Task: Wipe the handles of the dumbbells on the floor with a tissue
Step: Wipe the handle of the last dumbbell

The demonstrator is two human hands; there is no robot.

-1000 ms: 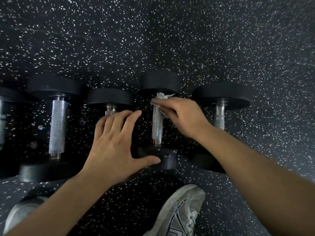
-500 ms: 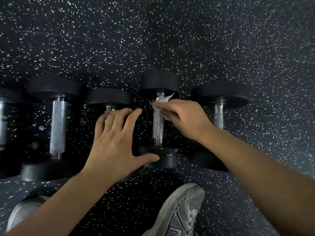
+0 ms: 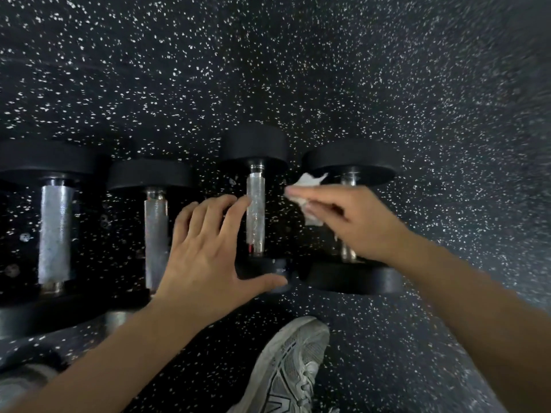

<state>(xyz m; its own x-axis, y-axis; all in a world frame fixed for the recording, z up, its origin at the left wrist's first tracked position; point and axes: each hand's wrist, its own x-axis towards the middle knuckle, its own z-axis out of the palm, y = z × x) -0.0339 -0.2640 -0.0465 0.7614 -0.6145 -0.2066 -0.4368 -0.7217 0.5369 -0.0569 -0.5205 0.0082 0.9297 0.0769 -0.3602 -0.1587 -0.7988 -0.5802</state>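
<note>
Several black dumbbells with silver knurled handles lie side by side on the floor. My right hand [image 3: 354, 222] pinches a crumpled white tissue [image 3: 308, 192], held above the rightmost dumbbell [image 3: 348, 160], whose handle it mostly hides. The small dumbbell's handle [image 3: 255, 216] to its left is bare and fully visible. My left hand [image 3: 208, 254] is spread open, fingers apart, fingertips beside that handle and thumb by its near weight head. Two more dumbbell handles [image 3: 155, 234] [image 3: 55, 234] lie further left.
Dark rubber floor with white specks [image 3: 268, 70] stretches beyond the dumbbells. A grey sneaker [image 3: 286, 371] stands just in front of them at bottom centre; another shoe [image 3: 18, 383] shows at the bottom left corner.
My right hand has lifted the tissue off the small dumbbell's handle and moved right, over the rightmost dumbbell. The left hand stays spread in place.
</note>
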